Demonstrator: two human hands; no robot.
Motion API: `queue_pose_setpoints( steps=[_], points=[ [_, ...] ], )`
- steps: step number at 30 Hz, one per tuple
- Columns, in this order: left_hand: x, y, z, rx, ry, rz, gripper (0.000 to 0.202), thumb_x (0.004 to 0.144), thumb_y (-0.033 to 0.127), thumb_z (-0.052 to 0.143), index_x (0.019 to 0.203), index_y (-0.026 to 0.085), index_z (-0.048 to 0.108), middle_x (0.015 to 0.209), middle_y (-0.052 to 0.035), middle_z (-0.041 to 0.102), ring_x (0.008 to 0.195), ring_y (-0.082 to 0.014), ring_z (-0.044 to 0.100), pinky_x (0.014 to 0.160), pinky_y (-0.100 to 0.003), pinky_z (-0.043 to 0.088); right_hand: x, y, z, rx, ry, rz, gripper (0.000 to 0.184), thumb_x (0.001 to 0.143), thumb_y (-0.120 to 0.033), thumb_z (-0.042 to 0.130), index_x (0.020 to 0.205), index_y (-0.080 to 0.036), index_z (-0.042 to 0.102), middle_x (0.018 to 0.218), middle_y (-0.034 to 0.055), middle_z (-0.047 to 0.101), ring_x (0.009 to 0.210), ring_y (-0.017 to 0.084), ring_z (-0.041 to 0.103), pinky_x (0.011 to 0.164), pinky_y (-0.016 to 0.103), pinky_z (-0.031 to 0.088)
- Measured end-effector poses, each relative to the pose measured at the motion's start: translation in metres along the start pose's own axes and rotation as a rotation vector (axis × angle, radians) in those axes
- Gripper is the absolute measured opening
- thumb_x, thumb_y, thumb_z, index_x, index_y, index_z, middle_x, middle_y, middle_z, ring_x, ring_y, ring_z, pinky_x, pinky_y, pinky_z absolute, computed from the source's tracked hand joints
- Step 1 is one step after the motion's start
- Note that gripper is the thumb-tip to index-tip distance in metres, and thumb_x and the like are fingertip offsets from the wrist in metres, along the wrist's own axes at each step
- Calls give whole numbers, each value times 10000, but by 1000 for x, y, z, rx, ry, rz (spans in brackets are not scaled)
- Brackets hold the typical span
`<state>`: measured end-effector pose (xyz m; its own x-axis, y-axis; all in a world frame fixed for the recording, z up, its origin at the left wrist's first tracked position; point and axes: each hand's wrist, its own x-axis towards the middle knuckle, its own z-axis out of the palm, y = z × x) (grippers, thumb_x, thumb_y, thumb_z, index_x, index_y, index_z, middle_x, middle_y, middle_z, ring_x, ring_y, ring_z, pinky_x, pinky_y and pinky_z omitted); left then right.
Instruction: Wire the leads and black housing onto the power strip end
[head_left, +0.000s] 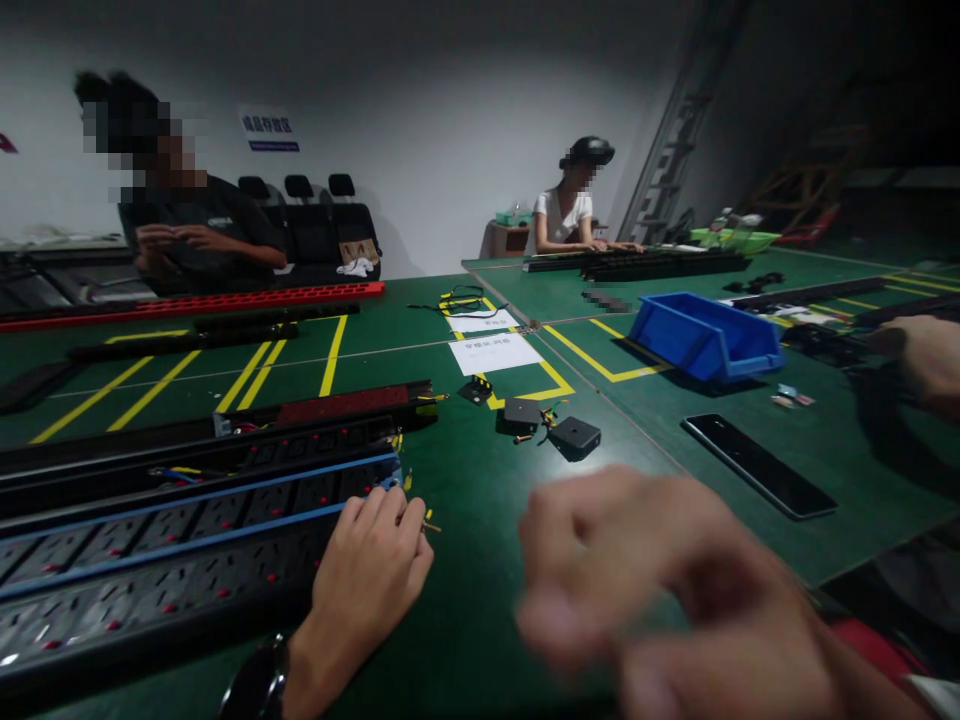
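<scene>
My left hand (375,555), with a watch on the wrist, is closed over the right end of the nearest black power strip (217,575), which has a row of sockets and small red parts. A thin brass-coloured tip (431,527) pokes out beside its fingers; its base is hidden. Just behind lies another power strip (255,510) with a blue edge and wires at its end. My right hand (637,570) hangs in the near foreground, smeared by motion, its fingers bent; whether anything is in them is unclear.
Two small black boxes (575,436) with wires lie ahead, near white paper (496,353). To the right are a phone (757,465) and a blue bin (709,335). Another person's hand (926,355) reaches in at far right. Two people (202,230) work beyond the table.
</scene>
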<state>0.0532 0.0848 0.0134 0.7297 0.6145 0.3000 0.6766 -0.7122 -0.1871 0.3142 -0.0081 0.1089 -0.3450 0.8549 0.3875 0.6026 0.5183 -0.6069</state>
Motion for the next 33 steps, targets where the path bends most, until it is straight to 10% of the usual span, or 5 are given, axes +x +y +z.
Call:
queue_pose_setpoints(
  steps=[6,11,24,33],
  points=[
    [0,0,1,-9,2,-17,174,921,135,583,958,193,743,926,-92,710,903,-299,638,813,-429,458,85,120,-8,-327,140,232,275,1005,-198,595,1182,-208,806,1063,100,800,908,217,703,845,344,532],
    [0,0,2,-48,-19,-30,204,937,115,552,957,194,739,933,-88,702,901,-299,641,814,-439,460,119,178,12,-755,-68,437,344,1068,-227,539,1320,-136,754,1266,187,766,1143,294,692,913,347,500],
    [-3,3,-2,-102,-96,-58,139,947,163,575,974,212,702,986,-86,698,968,-306,631,861,-453,464,87,126,70,-934,-258,170,236,1020,-114,540,1094,-108,763,1021,187,781,1021,312,679,806,382,417],
    [-2,5,-6,-148,-75,-68,161,919,226,601,1019,194,723,1034,-116,717,1005,-330,633,922,-502,489,35,95,64,-473,-188,223,111,1017,-262,679,943,-205,738,866,74,757,867,249,694,732,343,434]
  ],
)
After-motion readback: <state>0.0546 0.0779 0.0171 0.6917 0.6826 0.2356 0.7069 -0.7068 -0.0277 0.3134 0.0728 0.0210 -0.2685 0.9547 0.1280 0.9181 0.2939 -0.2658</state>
